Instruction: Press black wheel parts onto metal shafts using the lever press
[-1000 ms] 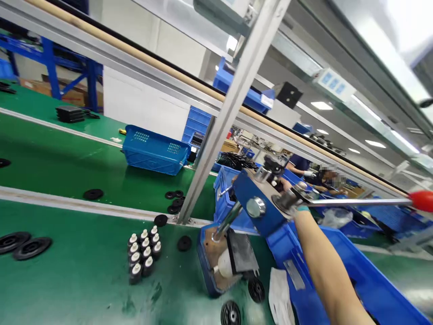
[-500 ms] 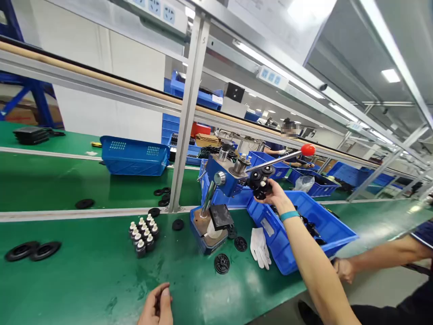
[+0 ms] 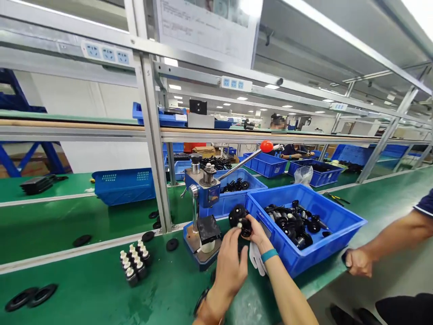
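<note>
My right hand (image 3: 257, 234), with a teal band at the wrist, grips a cluster of black wheel-like parts (image 3: 237, 215) with small pale centres. My left hand (image 3: 232, 262) reaches in from the left, fingers stretched out and thumb apart, its fingertips at the lower edge of the cluster. Whether they press on it I cannot make out. Just left of both hands stands a blue hand press (image 3: 207, 192) with a red-knobbed lever and a black block (image 3: 209, 229) on its base. A white glove (image 3: 256, 258) lies partly hidden behind my right forearm.
A blue bin (image 3: 324, 225) of black parts stands right of my hands, another bin (image 3: 233, 198) behind the press. Black bottle-like pieces (image 3: 134, 262) with white tops stand left. Black rings (image 3: 30, 298) lie further left. Another person's hand (image 3: 360, 262) is at the table edge.
My right hand has come down and left from beside the press lever with the black parts. My left hand has moved right from the table front to meet them. The view has turned.
</note>
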The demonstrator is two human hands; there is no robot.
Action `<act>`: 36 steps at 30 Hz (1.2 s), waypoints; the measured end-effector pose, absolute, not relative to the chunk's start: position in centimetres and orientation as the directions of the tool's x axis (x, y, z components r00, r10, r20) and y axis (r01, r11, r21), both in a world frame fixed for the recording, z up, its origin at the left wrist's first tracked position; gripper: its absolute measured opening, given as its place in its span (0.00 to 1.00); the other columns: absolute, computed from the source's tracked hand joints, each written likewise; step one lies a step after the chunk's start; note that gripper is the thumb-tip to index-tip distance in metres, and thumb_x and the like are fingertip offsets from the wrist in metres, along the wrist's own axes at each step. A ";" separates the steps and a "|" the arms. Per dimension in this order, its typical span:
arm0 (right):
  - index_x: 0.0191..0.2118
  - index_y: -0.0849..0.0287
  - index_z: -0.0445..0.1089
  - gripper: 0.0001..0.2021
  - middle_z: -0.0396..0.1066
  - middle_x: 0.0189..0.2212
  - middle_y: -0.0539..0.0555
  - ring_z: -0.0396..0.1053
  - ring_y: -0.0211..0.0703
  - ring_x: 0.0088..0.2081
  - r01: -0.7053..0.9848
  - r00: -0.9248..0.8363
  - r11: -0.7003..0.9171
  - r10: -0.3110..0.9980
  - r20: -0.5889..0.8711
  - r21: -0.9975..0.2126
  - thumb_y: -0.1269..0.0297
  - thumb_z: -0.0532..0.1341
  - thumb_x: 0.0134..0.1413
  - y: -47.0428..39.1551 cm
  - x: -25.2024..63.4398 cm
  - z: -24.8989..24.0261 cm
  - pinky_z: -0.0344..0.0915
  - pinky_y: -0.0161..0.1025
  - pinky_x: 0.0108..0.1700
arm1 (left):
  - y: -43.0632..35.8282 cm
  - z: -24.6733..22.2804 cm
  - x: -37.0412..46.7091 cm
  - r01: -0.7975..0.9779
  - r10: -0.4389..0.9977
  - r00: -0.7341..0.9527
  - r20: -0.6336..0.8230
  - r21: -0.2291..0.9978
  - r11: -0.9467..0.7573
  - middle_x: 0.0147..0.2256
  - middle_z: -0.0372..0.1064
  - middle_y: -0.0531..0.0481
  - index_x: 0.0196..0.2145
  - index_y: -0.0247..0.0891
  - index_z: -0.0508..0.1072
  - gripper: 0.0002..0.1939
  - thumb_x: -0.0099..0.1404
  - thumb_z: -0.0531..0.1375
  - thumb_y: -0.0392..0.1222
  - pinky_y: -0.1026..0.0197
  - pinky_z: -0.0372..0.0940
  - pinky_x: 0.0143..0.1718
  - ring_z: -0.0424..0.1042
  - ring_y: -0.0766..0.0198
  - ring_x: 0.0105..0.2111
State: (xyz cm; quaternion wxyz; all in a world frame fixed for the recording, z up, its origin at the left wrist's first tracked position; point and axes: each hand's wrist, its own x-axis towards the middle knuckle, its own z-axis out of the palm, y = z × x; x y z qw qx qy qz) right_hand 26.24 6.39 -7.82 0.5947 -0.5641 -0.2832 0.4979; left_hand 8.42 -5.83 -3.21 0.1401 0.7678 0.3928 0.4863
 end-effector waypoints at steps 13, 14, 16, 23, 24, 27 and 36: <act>0.50 0.57 0.72 0.26 0.77 0.50 0.59 0.71 0.58 0.54 0.187 0.526 0.173 0.813 0.248 -0.967 0.62 0.67 0.40 8.3 25.1 -12.7 0.63 0.52 0.62 | 4.4 -5.0 14.3 0.958 0.961 0.189 0.201 0.179 -0.225 0.45 0.76 0.27 0.47 0.25 0.77 0.15 0.67 0.54 0.26 0.42 0.65 0.53 0.74 0.41 0.51; 0.50 0.57 0.72 0.25 0.77 0.51 0.59 0.71 0.58 0.55 0.209 0.505 0.193 0.818 0.275 -0.959 0.62 0.66 0.40 8.3 25.2 -13.0 0.62 0.52 0.63 | 4.3 -5.4 14.3 0.960 0.967 0.171 0.188 0.189 -0.207 0.46 0.76 0.28 0.47 0.25 0.77 0.15 0.67 0.55 0.25 0.44 0.66 0.52 0.73 0.42 0.51; 0.49 0.56 0.73 0.24 0.77 0.51 0.59 0.70 0.58 0.56 0.247 0.460 0.225 0.829 0.318 -0.943 0.63 0.64 0.41 8.3 25.4 -13.3 0.61 0.53 0.65 | 4.0 -6.1 14.4 0.962 0.976 0.131 0.172 0.217 -0.167 0.47 0.74 0.27 0.49 0.24 0.75 0.16 0.65 0.56 0.24 0.46 0.67 0.50 0.72 0.42 0.53; 0.53 0.58 0.74 0.25 0.75 0.55 0.62 0.69 0.57 0.59 0.354 0.382 0.249 0.841 0.383 -0.901 0.58 0.60 0.48 8.6 26.1 -14.3 0.59 0.55 0.67 | 1.7 -6.7 14.4 0.925 0.984 0.037 0.175 0.365 -0.100 0.48 0.72 0.31 0.48 0.27 0.73 0.13 0.69 0.54 0.25 0.48 0.68 0.51 0.70 0.43 0.54; 0.55 0.59 0.73 0.26 0.74 0.56 0.62 0.68 0.57 0.60 0.368 0.381 0.245 0.840 0.386 -0.897 0.58 0.59 0.49 8.6 26.1 -14.4 0.59 0.55 0.67 | 1.2 -6.7 14.3 0.918 0.983 0.034 0.179 0.383 -0.101 0.49 0.73 0.32 0.48 0.28 0.73 0.12 0.70 0.54 0.27 0.49 0.68 0.51 0.70 0.45 0.54; 0.58 0.59 0.71 0.28 0.72 0.58 0.63 0.65 0.59 0.62 0.415 0.387 0.229 0.831 0.399 -0.881 0.55 0.58 0.52 8.4 26.1 -14.2 0.57 0.57 0.68 | -1.3 -6.2 13.8 0.852 0.964 0.078 0.253 0.485 -0.196 0.49 0.73 0.37 0.47 0.32 0.74 0.10 0.72 0.55 0.31 0.50 0.67 0.54 0.71 0.49 0.53; 0.61 0.64 0.67 0.36 0.65 0.62 0.72 0.56 0.70 0.67 0.542 0.386 0.281 0.754 0.532 -0.792 0.41 0.61 0.56 6.2 24.3 -7.2 0.49 0.67 0.70 | -5.5 -0.6 5.2 0.263 0.931 -0.037 0.364 0.902 -0.342 0.45 0.80 0.46 0.48 0.41 0.77 0.13 0.66 0.62 0.44 0.53 0.71 0.49 0.77 0.52 0.46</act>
